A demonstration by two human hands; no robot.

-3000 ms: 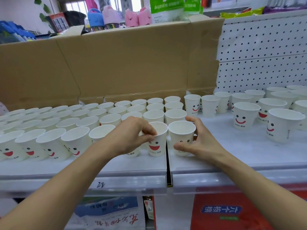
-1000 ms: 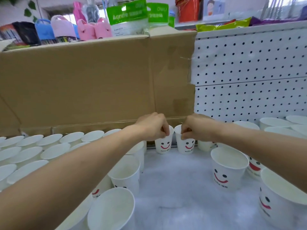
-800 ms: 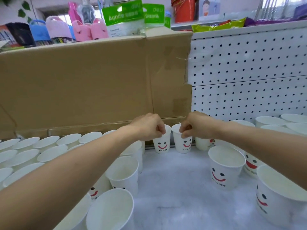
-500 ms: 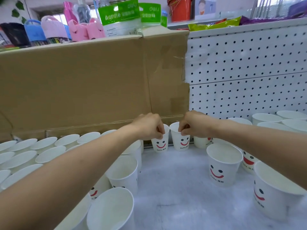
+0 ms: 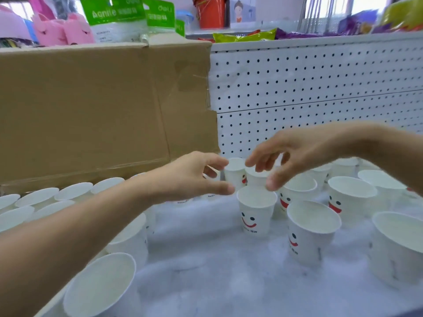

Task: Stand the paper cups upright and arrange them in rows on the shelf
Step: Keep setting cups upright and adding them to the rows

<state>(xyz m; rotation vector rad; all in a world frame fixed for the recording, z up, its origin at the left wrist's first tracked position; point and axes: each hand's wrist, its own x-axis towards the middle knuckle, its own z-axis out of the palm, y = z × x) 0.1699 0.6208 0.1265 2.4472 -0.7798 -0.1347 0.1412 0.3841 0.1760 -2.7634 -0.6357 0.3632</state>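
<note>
Paper cups [image 5: 256,213] upright at frame centre; left hand [image 5: 190,177] and right hand [image 5: 297,156] hover spread-fingered, holding nothing, between placements; next, probably grip 2 scattered cups

We see white paper cups [image 5: 256,211], each printed with two black eyes and a red smile, all standing upright with their mouths up on the white shelf [image 5: 206,282]; along the shelf's left side we find packed rows [image 5: 57,195], rims nearly touching; toward its right edge the cups stand looser and apart; against the back edge we make out a back pair [image 5: 234,172], side by side.
</note>
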